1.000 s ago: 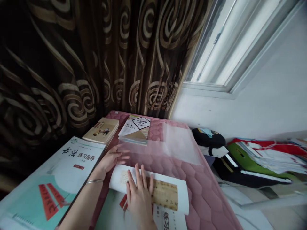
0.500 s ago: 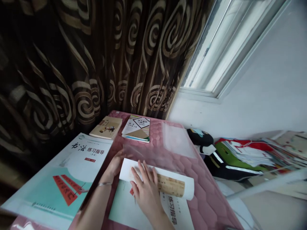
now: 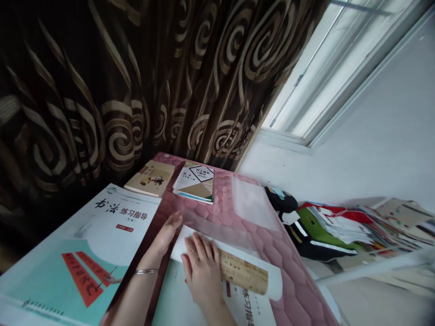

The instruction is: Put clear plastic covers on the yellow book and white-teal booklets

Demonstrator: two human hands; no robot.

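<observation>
My right hand (image 3: pixel 201 270) lies flat, fingers stretched, on the folded-back cover of a thin workbook (image 3: pixel 238 276) that rests on the pink quilted table top (image 3: pixel 292 290). My left hand (image 3: pixel 167 232), a bangle on its wrist, lies with its fingers stretched at the left edge of a clear plastic sheet (image 3: pixel 220 228) that laps over the workbook's far edge. Whether the fingers pinch the sheet I cannot make out.
A large teal-and-white calligraphy workbook (image 3: pixel 84 253) lies at the left. Two smaller books (image 3: pixel 151 177) (image 3: pixel 195 181) lie at the far end by the brown swirl curtain (image 3: pixel 136 81). Another clear sheet (image 3: pixel 253 203) lies at the right. Bags and papers (image 3: pixel 340 226) are piled beyond the table's right edge.
The camera has tilted and shifted. Both hands have stayed on the workbook and the sheet; the folded cover has been pressed flatter and the clear sheet has drawn closer over the workbook.
</observation>
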